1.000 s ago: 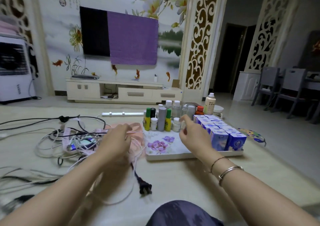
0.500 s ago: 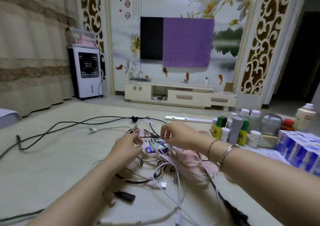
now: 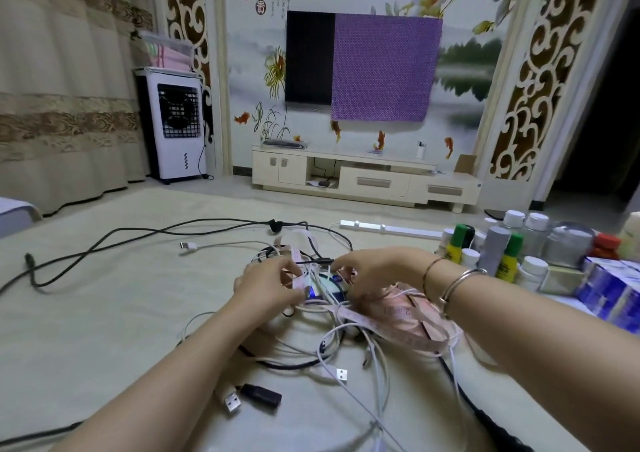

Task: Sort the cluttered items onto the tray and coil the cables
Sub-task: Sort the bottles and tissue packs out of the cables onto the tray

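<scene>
Both hands in tangled cable pile [image 3: 332, 327] on floor mid-frame, left hand [image 3: 266, 287] fingers curled pinching pink tape strip [image 3: 300, 280], right hand [image 3: 377, 271] fingertips pinching thin black cable [image 3: 317, 261], bottles [image 3: 498, 250] and blue boxes [image 3: 613, 288] grouped at right, tray itself not discernible

Premises: domestic living room. A wall-mounted television [image 3: 310, 58], partly draped with a purple cloth [image 3: 384, 68], hangs on a painted mural wall [image 3: 252, 80] of flowers and fish. Below it stands a low cream media cabinet [image 3: 367, 177] with drawers. A white standing air cooler [image 3: 176, 124] occupies the corner beside full-length patterned curtains [image 3: 65, 87]. Carved scrollwork screens [image 3: 533, 80] flank the mural. Floor covering is a pale mat [image 3: 104, 313].
</scene>
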The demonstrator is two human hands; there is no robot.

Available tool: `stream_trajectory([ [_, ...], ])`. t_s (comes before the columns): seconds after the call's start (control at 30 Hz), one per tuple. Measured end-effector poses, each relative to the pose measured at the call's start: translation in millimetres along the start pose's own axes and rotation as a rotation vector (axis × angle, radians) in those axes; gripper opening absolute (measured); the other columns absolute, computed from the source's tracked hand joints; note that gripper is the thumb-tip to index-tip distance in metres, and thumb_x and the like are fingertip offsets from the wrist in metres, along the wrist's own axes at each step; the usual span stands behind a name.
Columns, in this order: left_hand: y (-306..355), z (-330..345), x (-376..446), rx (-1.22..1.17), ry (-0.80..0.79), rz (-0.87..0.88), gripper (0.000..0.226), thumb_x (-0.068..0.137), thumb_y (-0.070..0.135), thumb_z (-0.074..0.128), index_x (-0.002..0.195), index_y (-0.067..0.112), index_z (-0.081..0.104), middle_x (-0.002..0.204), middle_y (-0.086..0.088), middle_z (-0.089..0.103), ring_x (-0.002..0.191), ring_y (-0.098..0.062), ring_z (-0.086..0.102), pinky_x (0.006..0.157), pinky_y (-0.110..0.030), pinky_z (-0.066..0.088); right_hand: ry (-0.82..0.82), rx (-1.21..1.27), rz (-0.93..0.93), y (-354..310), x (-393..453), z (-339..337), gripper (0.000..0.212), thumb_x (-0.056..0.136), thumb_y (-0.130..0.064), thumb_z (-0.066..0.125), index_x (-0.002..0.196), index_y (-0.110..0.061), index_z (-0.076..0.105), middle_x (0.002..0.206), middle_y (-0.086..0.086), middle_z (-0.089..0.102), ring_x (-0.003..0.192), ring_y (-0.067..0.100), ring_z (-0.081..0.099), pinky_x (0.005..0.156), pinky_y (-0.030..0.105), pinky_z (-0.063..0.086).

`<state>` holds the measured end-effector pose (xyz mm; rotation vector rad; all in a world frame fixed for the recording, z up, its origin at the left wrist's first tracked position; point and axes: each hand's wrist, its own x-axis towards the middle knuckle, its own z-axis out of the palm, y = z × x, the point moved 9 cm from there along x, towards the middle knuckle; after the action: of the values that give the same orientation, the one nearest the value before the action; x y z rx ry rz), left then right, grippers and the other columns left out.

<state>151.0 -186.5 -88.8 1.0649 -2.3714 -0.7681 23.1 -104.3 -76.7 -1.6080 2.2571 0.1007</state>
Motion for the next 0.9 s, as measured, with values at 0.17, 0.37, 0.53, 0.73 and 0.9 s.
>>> stream_trajectory([
  [0.17,8.3,-0.5,-6.0,0.000,0.032,-0.028,0.030,0.076,0.023,0.064,0.102,0.037,0.058,0.101,0.014,0.063,0.112,-0.017,0.052,0.093,-0.030,0.037,0.231,0.008,-0.013,6.7,-10.0,-14.8,0.057,0.077,-0.021,0.072,0.126,-0.015,0.045,0.121,0.006,0.055,0.104,0.022,0.055,0.091,0.036,0.050],
  [0.37,46.4,-14.7,-19.9,0.151,0.161,-0.019,0.033,0.084,0.017,0.050,0.109,0.036,0.057,0.134,0.007,0.040,0.122,-0.025,0.026,0.102,-0.035,0.017,0.523,0.492,-0.037,45.9,-60.6,-60.3,0.050,0.076,-0.018,0.073,0.117,-0.012,0.046,0.110,0.007,0.062,0.099,0.023,0.062,0.087,0.045,0.053],
  [0.53,112.0,-1.4,-34.9,0.101,0.131,0.118,0.038,0.084,0.012,0.048,0.116,0.032,0.057,0.134,0.005,0.046,0.126,-0.026,0.025,0.103,-0.037,0.019,0.685,0.614,0.051,100.3,-128.0,-74.1,0.040,0.081,-0.024,0.073,0.110,-0.018,0.047,0.102,0.003,0.062,0.092,0.017,0.061,0.079,0.031,0.054],
  [0.73,200.7,80.4,-66.7,-0.011,-0.137,0.275,0.028,0.082,0.026,0.050,0.106,0.039,0.059,0.124,-0.002,0.056,0.125,-0.028,0.036,0.098,-0.032,0.032,0.838,0.488,0.375,201.1,-251.1,-48.8,0.045,0.075,-0.048,0.072,0.089,-0.007,0.061,0.082,0.005,0.063,0.076,0.021,0.058,0.058,0.030,0.038],
  [0.9,251.2,141.3,-91.4,0.071,-0.301,0.407,0.026,0.086,0.031,0.055,0.112,0.033,0.060,0.128,0.001,0.055,0.123,-0.028,0.047,0.107,-0.042,0.034,0.918,0.470,0.601,252.5,-329.8,-17.1,0.035,0.077,-0.040,0.072,0.081,-0.009,0.055,0.091,0.019,0.062,0.088,0.033,0.059,0.063,0.035,0.038],
])
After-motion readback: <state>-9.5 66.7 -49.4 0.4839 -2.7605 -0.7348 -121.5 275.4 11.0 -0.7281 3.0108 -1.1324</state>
